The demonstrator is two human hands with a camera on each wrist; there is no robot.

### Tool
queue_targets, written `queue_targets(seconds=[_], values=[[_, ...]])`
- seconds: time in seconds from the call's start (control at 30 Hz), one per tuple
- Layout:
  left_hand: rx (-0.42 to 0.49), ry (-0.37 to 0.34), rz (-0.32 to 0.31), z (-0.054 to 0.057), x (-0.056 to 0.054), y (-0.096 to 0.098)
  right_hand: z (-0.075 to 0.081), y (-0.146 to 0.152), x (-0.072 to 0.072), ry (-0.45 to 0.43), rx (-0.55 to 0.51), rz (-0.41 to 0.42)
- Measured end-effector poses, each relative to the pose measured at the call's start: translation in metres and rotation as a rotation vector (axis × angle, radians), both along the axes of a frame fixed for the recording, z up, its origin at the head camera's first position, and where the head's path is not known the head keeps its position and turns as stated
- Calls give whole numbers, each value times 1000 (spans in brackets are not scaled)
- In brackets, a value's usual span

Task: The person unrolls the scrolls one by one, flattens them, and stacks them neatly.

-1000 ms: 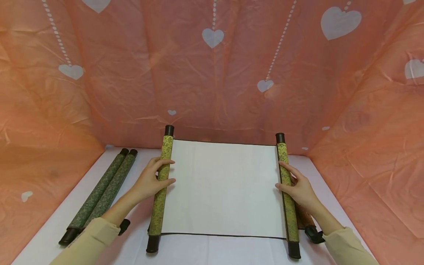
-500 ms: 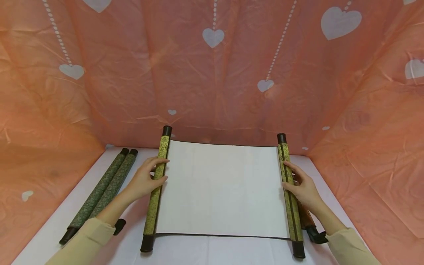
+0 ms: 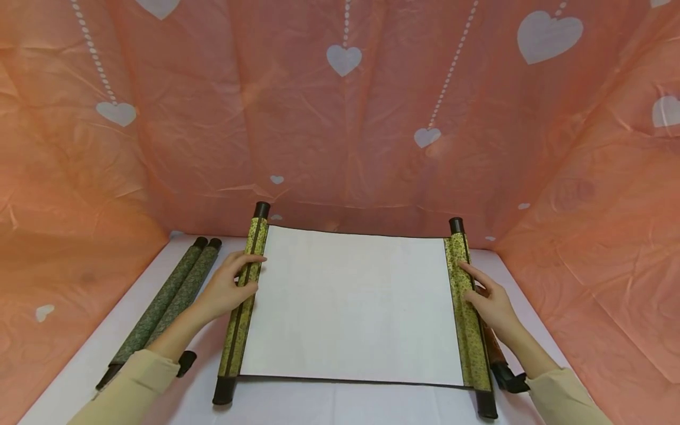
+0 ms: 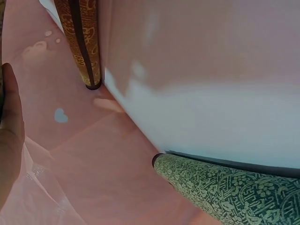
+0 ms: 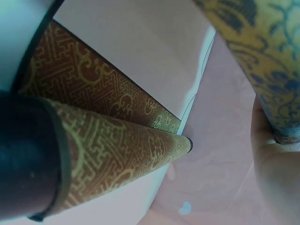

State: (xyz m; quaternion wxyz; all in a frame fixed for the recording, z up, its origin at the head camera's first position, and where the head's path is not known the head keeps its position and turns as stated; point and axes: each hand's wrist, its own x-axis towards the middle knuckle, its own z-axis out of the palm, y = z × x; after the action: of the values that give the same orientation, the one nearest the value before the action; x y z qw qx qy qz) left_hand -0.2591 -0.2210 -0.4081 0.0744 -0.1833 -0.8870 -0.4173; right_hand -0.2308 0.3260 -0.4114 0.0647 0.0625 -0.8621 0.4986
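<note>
A yellow patterned scroll (image 3: 461,330) with black roller ends is held partly unrolled, its white sheet (image 3: 356,307) spread between the two rollers. My left hand (image 3: 225,289) grips the left roller, thumb and fingers on its inner side. On the other side my right hand (image 3: 494,304) holds the right roller between thumb and fingers; a strip of yellow border shows beside it. The right wrist view has the yellow roller (image 5: 269,61) close up, my right hand (image 5: 272,164) around it. Only an edge of my left hand (image 4: 10,136) shows in the left wrist view.
Two green patterned scrolls (image 3: 154,313) lie rolled at the left. A brown scroll (image 5: 126,154) lies near my right hand, partly under the yellow one. A black end cap (image 3: 186,363) pokes out beside my left sleeve. Pink sheeting (image 3: 340,147) with hearts encloses the white table.
Both hands have moved outward, drawing the yellow rollers further apart. More of the white sheet shows, and a yellow border strip has come into view at the right.
</note>
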Motion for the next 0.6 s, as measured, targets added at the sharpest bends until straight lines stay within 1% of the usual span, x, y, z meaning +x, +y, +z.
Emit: queue_targets(seconds=[0.07, 0.3, 0.47, 0.6], values=[[-5, -6, 5, 0, 0, 0, -1, 1, 0, -9, 6, -2], [-30, 37, 7, -2, -1, -2, -5, 3, -2, 19, 40, 27], [-21, 61, -6, -2, -1, -9, -4, 3, -1, 48, 71, 14], [-20, 65, -9, -1, 0, -16, -4, 5, -1, 81, 67, 3]])
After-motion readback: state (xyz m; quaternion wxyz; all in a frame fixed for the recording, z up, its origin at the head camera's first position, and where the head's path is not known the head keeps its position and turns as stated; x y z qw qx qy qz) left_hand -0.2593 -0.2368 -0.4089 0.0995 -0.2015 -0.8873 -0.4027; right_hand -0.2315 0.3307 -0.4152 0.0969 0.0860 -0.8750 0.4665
